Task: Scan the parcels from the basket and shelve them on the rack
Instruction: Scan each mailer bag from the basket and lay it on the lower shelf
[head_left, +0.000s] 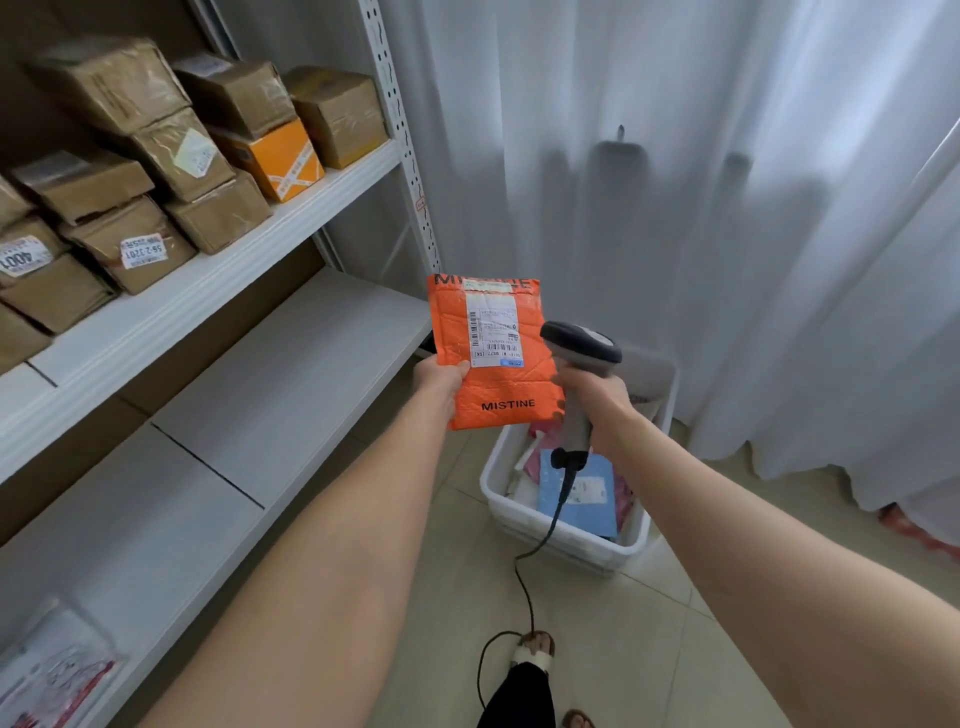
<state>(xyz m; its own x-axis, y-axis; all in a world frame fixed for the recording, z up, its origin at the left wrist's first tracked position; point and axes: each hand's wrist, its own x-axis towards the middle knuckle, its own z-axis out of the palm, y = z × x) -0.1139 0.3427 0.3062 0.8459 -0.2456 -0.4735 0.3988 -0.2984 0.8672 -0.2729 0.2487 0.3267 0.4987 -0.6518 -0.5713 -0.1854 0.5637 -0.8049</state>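
You hold an orange padded parcel (491, 384) upright in the air, its white shipping label (496, 332) facing you and the word MISTINE printed below it. Your left hand (440, 380) pinches the parcel's lower left edge, thumb on the front and the other fingers hidden behind it. Just to the right of those fingers, your right hand (597, 404) is wrapped round the handle of a grey barcode scanner (581, 343), whose head sits above your knuckles beside the parcel's right edge, near the label. A black cable (530, 597) hangs from the handle below your right hand down to the tiled floor. Beneath both hands a white basket (491, 483) stands on the floor, with a blue parcel (587, 493) and other packets inside. To the left of your left fingers is the white rack (291, 364): a bare shelf at hand level, and brown cardboard boxes (156, 156) stacked on the shelf above. A white curtain (675, 156) hangs beyond your fingertips.
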